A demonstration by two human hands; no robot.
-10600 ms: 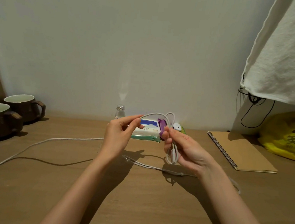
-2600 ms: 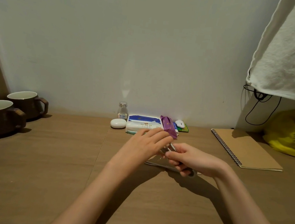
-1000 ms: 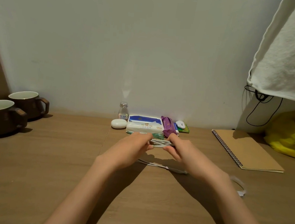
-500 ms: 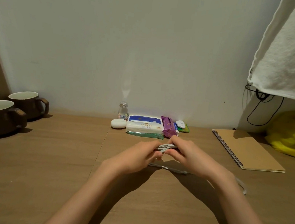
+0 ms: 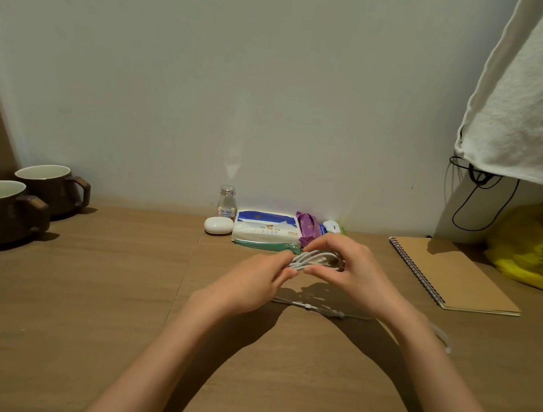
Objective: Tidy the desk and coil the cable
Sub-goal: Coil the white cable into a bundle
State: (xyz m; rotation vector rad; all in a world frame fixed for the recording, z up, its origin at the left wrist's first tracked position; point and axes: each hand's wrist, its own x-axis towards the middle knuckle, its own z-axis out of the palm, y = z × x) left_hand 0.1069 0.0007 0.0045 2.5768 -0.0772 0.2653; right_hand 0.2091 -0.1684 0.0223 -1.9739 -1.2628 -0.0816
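- cable (image 5: 314,260): thin, white, smooth round jacket. It's folded into a flat oval bundle of several loops and held off the desk (image 5: 90,305), just in front of the tissue pack (image 5: 266,226).
- left hand (image 5: 250,283): fingers curled round the bundle's left end, clamping the loops so they can't slide.
- right hand (image 5: 356,272): thumb under, fingers arched over the right end, pinching it. Likely evening the loops to one length.
- I'm gripping both ends because the jacket looks springy. If I drop one end I'd expect the loops to fan out.
- loose run (image 5: 320,310): white strand lying flat on the wood below my hands, running off under my right wrist. Probably this cable's tail, but I can't see the join.
- Judgement: coil mostly formed, and the tail needs wrapping or tucking.
- The desk is matte wood grain with a seam down the middle.
- Small stuff is parked along the wall: soft tissue pack, crinkly purple wrapper (image 5: 307,232), glossy pebble-shaped earbud case (image 5: 218,225).
- Brown glazed mugs (image 5: 0,211) sit far left and a kraft spiral notebook (image 5: 454,277) sits right. That gives me working room.
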